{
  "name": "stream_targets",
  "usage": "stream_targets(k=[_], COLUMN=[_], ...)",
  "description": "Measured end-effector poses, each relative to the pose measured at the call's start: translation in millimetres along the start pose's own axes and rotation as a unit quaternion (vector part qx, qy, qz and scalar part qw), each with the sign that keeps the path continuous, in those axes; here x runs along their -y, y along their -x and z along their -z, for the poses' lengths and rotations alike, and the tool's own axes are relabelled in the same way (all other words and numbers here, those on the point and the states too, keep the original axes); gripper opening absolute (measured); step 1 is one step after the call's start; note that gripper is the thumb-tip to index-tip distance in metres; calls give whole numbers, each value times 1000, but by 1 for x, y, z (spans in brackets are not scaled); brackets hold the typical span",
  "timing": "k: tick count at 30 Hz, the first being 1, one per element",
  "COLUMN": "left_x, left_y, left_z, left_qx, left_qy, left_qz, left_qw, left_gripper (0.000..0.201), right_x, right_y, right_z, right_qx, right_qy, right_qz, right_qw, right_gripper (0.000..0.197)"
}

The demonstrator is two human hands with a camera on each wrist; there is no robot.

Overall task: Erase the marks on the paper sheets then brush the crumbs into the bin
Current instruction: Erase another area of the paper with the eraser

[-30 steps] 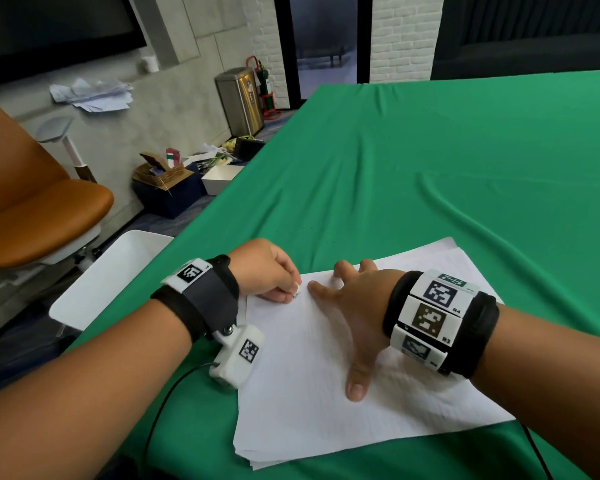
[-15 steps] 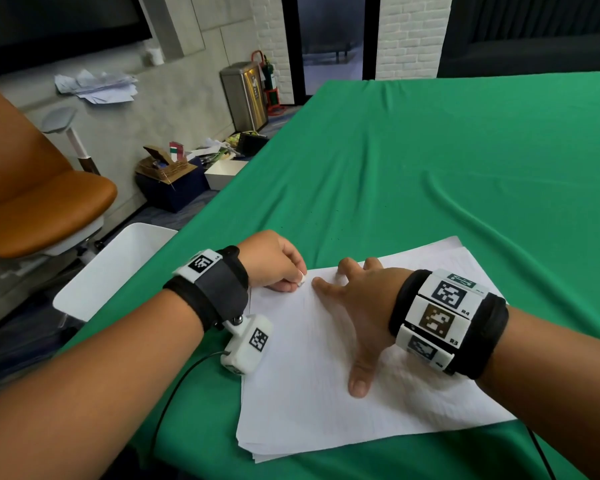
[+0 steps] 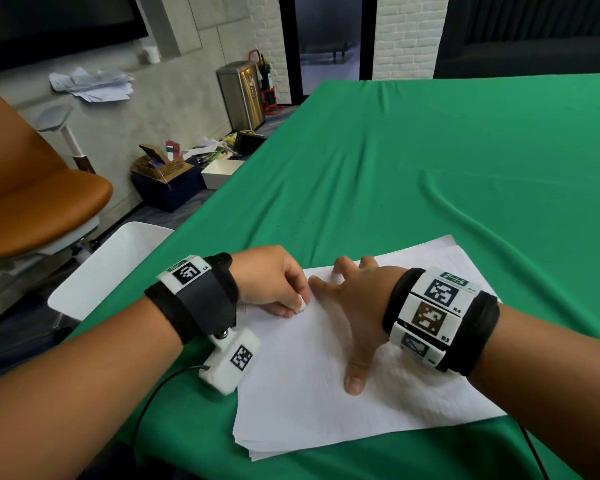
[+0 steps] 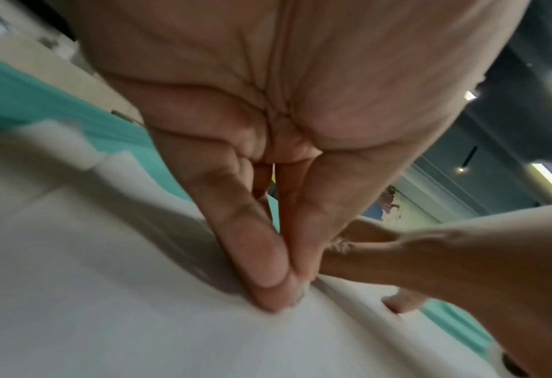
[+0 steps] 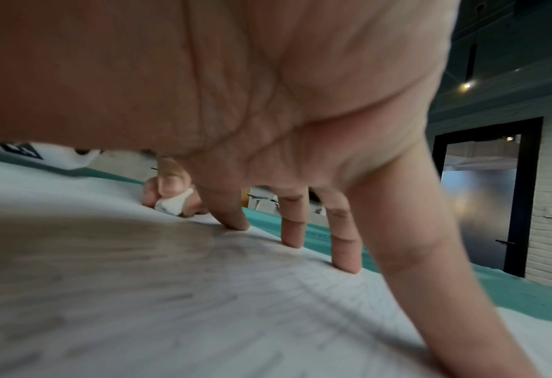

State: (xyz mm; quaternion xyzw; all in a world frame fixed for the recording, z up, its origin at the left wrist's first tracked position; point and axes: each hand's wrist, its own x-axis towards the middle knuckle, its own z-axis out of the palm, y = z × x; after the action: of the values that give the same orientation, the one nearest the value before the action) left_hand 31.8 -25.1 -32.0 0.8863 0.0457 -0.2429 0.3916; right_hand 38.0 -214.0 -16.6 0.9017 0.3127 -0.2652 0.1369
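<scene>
Left hand (image 3: pixel 274 278) pinches a small white eraser (image 3: pixel 302 305) down on the paper stack (image 3: pixel 309 386) near its far-left corner, right hand (image 3: pixel 357 306) splayed flat pinning it, all on a green cloth (image 3: pixel 430 168), white bin (image 3: pixel 108 271) off the left edge, marks too faint to read.

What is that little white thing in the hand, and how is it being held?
An eraser. The left hand pinches its upper part between thumb and fingertips, its lower end on the paper sheets. The right hand holds nothing; its spread fingers press the sheets.
</scene>
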Motion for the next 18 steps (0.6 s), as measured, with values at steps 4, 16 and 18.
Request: stream_targets(k=[4,16,18], left_x=[-3,-9,-7], left_y=[-9,-11,-15], left_z=[8,12,11], left_qx=[-65,-42,-90], left_qy=[23,-3,18], left_qz=[0,15,5], left_qw=[998,999,996], left_gripper=[8,6,5], right_x=[-1,-1,-2], right_y=[0,1,1], right_z=[0,-2,-4], right_qx=[6,-5,-6], right_qy=[1,5,8], right_qz=[0,0,1], right_qw=[1000,1000,1000], right_gripper=[158,159,159])
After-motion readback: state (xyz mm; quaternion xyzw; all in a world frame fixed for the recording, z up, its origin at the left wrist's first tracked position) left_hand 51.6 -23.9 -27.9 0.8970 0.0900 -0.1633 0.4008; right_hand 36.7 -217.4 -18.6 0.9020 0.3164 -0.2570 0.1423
